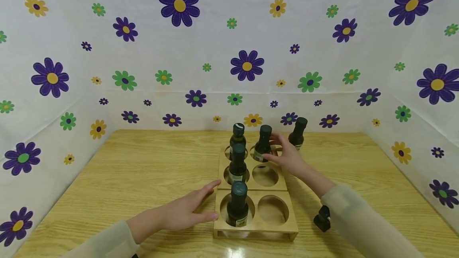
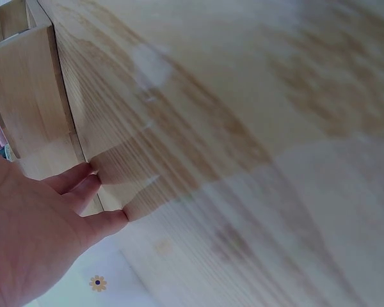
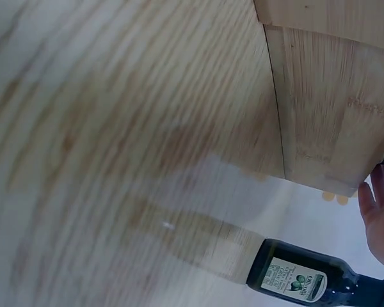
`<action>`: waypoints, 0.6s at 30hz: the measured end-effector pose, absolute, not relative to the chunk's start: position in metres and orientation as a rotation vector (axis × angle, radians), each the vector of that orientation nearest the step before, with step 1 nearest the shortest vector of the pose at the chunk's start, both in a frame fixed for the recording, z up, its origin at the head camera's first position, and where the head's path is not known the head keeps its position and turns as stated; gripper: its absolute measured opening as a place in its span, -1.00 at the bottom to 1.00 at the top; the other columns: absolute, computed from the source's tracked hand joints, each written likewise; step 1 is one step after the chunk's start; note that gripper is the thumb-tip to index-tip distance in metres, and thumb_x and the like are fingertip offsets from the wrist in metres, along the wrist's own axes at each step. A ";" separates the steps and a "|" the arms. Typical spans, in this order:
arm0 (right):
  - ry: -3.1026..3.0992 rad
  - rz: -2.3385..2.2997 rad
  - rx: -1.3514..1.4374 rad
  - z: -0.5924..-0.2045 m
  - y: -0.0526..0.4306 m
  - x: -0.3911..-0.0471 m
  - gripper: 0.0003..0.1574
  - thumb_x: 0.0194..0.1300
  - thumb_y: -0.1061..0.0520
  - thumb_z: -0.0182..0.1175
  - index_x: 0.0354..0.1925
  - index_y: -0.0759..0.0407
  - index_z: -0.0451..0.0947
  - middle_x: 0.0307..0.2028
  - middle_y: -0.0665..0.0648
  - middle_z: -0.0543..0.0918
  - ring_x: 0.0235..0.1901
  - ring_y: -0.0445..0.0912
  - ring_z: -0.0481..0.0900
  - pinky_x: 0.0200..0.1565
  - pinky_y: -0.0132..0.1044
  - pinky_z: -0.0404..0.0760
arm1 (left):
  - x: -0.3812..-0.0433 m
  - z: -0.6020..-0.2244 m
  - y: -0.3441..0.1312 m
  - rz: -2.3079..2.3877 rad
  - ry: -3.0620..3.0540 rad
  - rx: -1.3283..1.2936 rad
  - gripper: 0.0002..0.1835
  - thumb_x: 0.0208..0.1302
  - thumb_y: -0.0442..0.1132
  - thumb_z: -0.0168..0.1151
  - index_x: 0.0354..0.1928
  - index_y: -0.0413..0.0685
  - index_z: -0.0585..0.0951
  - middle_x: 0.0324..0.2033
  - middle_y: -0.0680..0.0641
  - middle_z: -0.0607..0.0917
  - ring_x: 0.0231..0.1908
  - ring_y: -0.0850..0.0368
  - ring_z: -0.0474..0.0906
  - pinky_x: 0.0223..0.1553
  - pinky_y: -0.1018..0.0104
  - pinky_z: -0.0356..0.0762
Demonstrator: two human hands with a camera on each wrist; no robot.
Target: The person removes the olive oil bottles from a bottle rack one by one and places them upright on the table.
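Observation:
A wooden bottle rack point(image 1: 252, 190) with round holes stands on the table. My right hand point(image 1: 289, 157) holds a dark, dark-capped bottle point(image 1: 264, 142) at the rack's back right hole, thumb in front and fingers behind. Three more dark glass bottles occupy the left column: a back bottle point(image 1: 237, 134), a middle bottle point(image 1: 238, 162) and a front bottle point(image 1: 238, 206). My left hand point(image 1: 186, 209) is spread along the rack's left side, fingertips and thumb right at its edge. In the left wrist view, its fingers point(image 2: 105, 222) look fairly straight beside the wooden side.
Another dark bottle point(image 1: 298, 134) stands on the table point(image 1: 150, 162) behind my right hand; its label with green olives point(image 3: 294, 281) shows in the right wrist view. A small black object point(image 1: 322, 219) is beside my right sleeve. Flower-print cloth point(image 1: 143, 51) encloses the back and sides.

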State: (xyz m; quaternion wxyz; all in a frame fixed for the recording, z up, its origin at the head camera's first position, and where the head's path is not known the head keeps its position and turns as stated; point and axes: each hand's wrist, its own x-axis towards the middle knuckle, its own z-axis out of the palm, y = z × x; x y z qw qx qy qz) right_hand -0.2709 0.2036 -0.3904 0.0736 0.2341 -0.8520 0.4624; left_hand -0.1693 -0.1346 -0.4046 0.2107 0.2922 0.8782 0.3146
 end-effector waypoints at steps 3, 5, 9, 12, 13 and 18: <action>-2.587 1.361 0.715 -0.393 0.202 -0.272 -0.19 0.19 0.28 0.38 0.30 0.28 0.20 0.13 0.36 0.47 0.13 0.26 0.43 0.10 0.16 0.44 | -0.169 -0.405 -0.135 0.879 2.434 0.813 -0.17 0.36 0.31 -0.01 0.52 0.51 -0.19 0.42 -0.15 0.22 0.39 -0.13 0.09 0.31 -0.21 0.07; -2.623 1.335 0.700 -0.393 0.201 -0.272 -0.21 0.20 0.25 0.38 0.29 0.30 0.21 0.11 0.38 0.49 0.10 0.27 0.46 0.09 0.16 0.45 | -0.169 -0.406 -0.135 0.880 2.429 0.812 -0.17 0.36 0.31 -0.01 0.52 0.50 -0.19 0.42 -0.15 0.22 0.39 -0.13 0.09 0.31 -0.21 0.07; -2.677 1.287 0.666 -0.394 0.199 -0.273 -0.24 0.22 0.20 0.37 0.28 0.34 0.25 0.07 0.38 0.52 0.05 0.26 0.50 0.08 0.13 0.48 | -0.169 -0.406 -0.136 0.881 2.432 0.808 -0.17 0.36 0.31 0.00 0.51 0.53 -0.18 0.42 -0.14 0.22 0.39 -0.13 0.09 0.30 -0.23 0.08; -2.683 1.273 0.655 -0.394 0.198 -0.273 -0.25 0.22 0.20 0.37 0.27 0.37 0.27 0.06 0.38 0.53 0.06 0.25 0.49 0.10 0.12 0.46 | -0.169 -0.406 -0.136 0.880 2.437 0.809 -0.18 0.36 0.31 0.00 0.51 0.53 -0.18 0.42 -0.14 0.22 0.39 -0.14 0.09 0.30 -0.23 0.07; -2.682 1.259 0.658 -0.394 0.198 -0.273 -0.26 0.23 0.20 0.36 0.27 0.38 0.27 0.06 0.38 0.53 0.07 0.25 0.49 0.11 0.12 0.45 | -0.169 -0.406 -0.136 0.880 2.439 0.810 -0.18 0.36 0.31 0.00 0.51 0.54 -0.18 0.42 -0.14 0.22 0.39 -0.14 0.09 0.30 -0.23 0.07; -2.680 1.251 0.654 -0.395 0.197 -0.274 -0.31 0.26 0.21 0.34 0.25 0.37 0.29 0.05 0.37 0.54 0.06 0.24 0.51 0.11 0.11 0.46 | -0.169 -0.406 -0.135 0.867 2.449 0.817 -0.18 0.36 0.32 -0.01 0.51 0.54 -0.19 0.42 -0.13 0.22 0.39 -0.14 0.08 0.30 -0.23 0.07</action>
